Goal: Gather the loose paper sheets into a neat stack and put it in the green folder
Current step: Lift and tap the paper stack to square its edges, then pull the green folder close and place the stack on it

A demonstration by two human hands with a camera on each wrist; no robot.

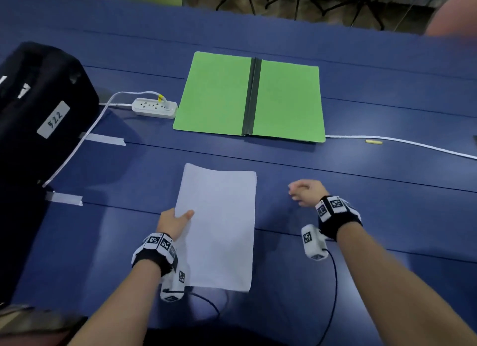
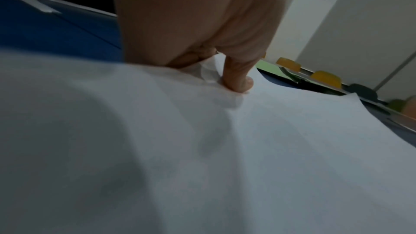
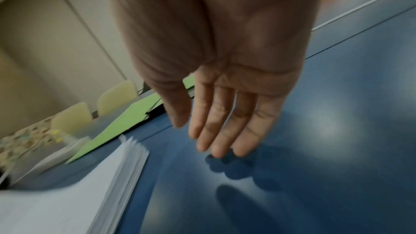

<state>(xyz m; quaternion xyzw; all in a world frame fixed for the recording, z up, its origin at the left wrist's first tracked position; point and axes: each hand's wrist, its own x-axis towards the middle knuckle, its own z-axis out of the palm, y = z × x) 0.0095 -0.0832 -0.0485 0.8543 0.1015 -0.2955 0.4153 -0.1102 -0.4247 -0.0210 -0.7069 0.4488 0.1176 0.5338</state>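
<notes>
the paper stack (image 1: 219,224) lies on the blue table (image 1: 361,216) right in front of the person, its sheets gathered with edges roughly even, the far right corner fanned a little. the left hand (image 1: 173,223) grips the stack at its left edge, thumb pressed on top of the paper and the other fingers tucked under, so the sheets are pinched between them; in the left wrist view the thumb (image 2: 238,79) dents the top sheet and that edge lifts slightly. the right hand (image 1: 307,192) hovers apart from the stack to its right, holding nothing; the right wrist view shows its fingers (image 3: 216,122) straight and close together, tips just above the table.

the green folder (image 1: 216,95) lies open and flat farther back, past the stack, with a dark spine down its middle. a white power strip (image 1: 154,108) sits just beside its left edge, and a black case (image 1: 38,108) stands at the far left
</notes>
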